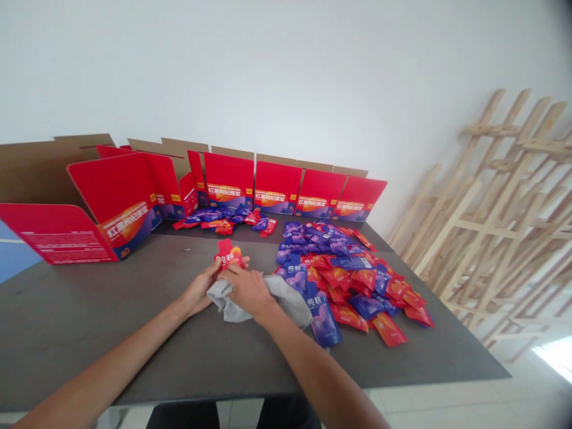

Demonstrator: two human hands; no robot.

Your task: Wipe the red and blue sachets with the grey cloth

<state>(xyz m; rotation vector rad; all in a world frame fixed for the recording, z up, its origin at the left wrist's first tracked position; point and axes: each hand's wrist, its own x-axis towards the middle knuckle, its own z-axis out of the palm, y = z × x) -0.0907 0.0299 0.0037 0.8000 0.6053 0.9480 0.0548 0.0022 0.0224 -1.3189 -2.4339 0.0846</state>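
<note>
A red pouch (229, 255) with white lettering is upright in my left hand (203, 289), whose fingers close around its edge. My right hand (248, 290) is closed on a grey cloth (286, 296) and presses against the pouch's lower part. The cloth hangs down and trails right, touching the nearest purple pouch (322, 319). Just right of my hands lies a heap of red and purple pouches (353, 277). Beyond my hands sits a smaller pile of the same pouches (223, 221).
Open red cartons (277, 182) line the back of the dark grey table (89, 322). A larger-looking open carton (129, 202) stands at the left. Wooden easels (487, 220) lean beyond the table's right edge, and a white wall (286, 71) rises behind.
</note>
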